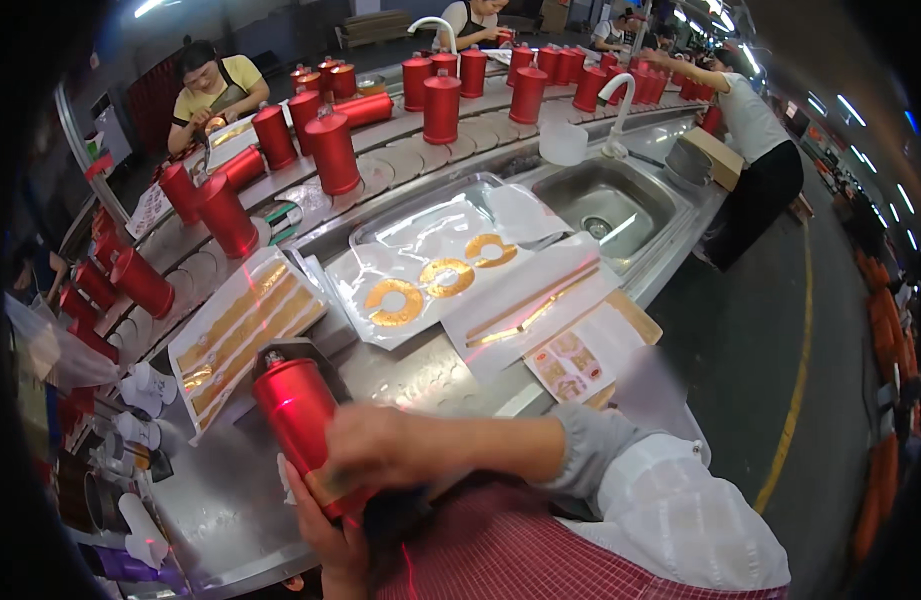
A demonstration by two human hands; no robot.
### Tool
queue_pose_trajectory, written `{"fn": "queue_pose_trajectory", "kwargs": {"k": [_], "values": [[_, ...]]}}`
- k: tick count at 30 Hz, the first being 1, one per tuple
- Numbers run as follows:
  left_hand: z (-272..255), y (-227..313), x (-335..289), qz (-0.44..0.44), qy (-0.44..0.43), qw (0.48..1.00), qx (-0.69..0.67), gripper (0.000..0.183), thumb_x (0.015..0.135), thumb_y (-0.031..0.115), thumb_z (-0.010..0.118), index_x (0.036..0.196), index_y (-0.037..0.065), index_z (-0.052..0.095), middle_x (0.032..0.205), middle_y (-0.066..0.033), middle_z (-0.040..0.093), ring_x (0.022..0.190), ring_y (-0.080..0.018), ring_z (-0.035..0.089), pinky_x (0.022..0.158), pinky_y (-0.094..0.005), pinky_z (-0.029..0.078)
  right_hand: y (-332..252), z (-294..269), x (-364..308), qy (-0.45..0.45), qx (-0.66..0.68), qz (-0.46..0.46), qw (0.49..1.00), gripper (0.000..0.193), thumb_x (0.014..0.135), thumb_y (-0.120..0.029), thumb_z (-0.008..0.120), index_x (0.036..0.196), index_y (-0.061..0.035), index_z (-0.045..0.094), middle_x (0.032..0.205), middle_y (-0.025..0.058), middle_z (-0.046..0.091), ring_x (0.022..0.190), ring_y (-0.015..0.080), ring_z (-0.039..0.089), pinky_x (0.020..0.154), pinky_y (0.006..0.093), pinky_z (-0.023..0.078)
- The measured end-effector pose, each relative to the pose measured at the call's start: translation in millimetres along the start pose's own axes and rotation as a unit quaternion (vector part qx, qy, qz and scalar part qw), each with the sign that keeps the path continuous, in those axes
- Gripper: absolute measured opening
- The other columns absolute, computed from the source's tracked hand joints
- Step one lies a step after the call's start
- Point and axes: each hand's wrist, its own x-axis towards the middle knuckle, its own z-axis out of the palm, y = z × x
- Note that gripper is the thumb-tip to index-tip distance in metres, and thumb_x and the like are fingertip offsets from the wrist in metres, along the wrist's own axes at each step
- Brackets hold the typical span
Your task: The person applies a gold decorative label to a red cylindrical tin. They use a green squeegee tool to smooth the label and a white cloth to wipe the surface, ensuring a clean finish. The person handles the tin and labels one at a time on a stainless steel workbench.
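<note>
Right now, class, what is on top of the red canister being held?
A small metal fitting tops the red canister; the right hand hides part of its lower side.

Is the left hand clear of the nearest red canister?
No, the left hand is curled around the lower end of that red canister.

Lit from above by white tubes [748,60], far beyond and right of the right-hand fingers [348,452]. Smeared by motion at those fingers, sharper just beyond them. Glaring pinkish on the red canister [293,405] beside them, white on the steel worktop [410,378] and gold strip [523,325] farther right. Dim over the floor [745,335], well right of the fingers. Bowed toward the rim, blackened at the corners.
</note>
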Motion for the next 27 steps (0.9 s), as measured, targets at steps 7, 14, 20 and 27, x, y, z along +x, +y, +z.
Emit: {"fn": "queue_pose_trajectory", "kwargs": {"k": [7,14,20,27], "values": [[0.6,14.5,7.6,0.022,-0.008,1.0,0.004,0.094,0.085,0.049,0.067,0.147,-0.007,0.025,0.149,-0.0273,0.033,0.137,-0.0408,0.035,0.11,-0.0424,0.03,-7.4,-2.2,-4.3,-0.038,0.02,0.04,0.998,0.019,0.074,-0.018,0.073,0.088,-0.0101,0.062,0.091,0.008,0.057,0.091,0.029,0.056,0.078,0.0389,0.046],[1.7,4.3,3.3,-0.008,0.005,1.0,0.015,0.093,0.082,0.044,0.072,0.146,-0.006,0.027,0.141,-0.0262,0.044,0.124,-0.0384,0.051,0.101,-0.0419,0.043,9.5,-0.1,-6.6,-0.013,-0.017,-0.011,1.0,0.022,0.073,-0.011,0.071,0.093,-0.0075,0.062,0.086,0.0085,0.057,0.082,0.031,0.056,0.073,0.0397,0.045],[-5.0,3.1,-0.3,-0.004,-0.022,1.0,-0.016,0.09,0.082,0.032,0.072,0.147,-0.007,0.023,0.137,-0.0287,0.046,0.119,-0.0405,0.055,0.098,-0.0428,0.045,-15.7,-8.1,-5.5,-0.084,-0.025,0.029,0.996,0.024,0.07,-0.006,0.072,0.093,-0.0078,0.064,0.088,0.009,0.06,0.084,0.0303,0.059,0.073,0.0397,0.047],[-6.0,5.2,7.7,0.064,0.005,0.998,0.007,0.095,0.078,0.028,0.079,0.147,-0.006,0.022,0.143,-0.0319,0.036,0.129,-0.0472,0.042,0.105,-0.0469,0.039,-23.1,-6.0,-3.3,-0.107,0.005,0.047,0.993,0.026,0.067,-0.006,0.078,0.091,-0.0066,0.069,0.086,0.0085,0.064,0.077,0.0239,0.06,0.066,0.0338,0.047]]}}
